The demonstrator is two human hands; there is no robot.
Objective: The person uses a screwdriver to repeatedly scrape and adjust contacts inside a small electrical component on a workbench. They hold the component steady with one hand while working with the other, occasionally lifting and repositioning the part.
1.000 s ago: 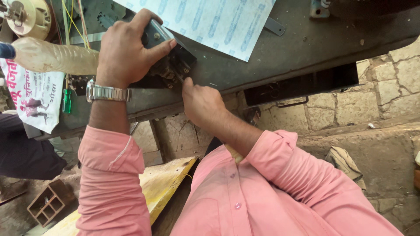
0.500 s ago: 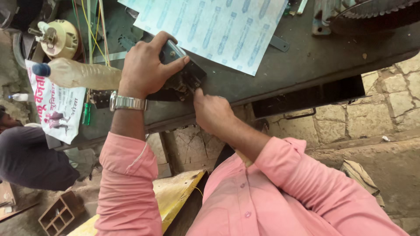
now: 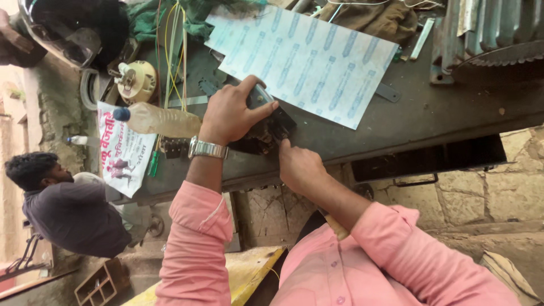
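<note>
From the head view, the left hand is clamping down over a small dark device at the front edge of the grey metal workbench, thumb and fingers wrapping it tightly. The right hand is pressing against the device's lower side, fingers curled close; whether it is pinching anything is impossible to tell. A clear plastic bottle with a blue cap is lying on its side just left of the wrist, its contents looking pale and cloudy. A printed white sheet is lying beyond the device. Another person in a dark shirt is sitting at the left.
</note>
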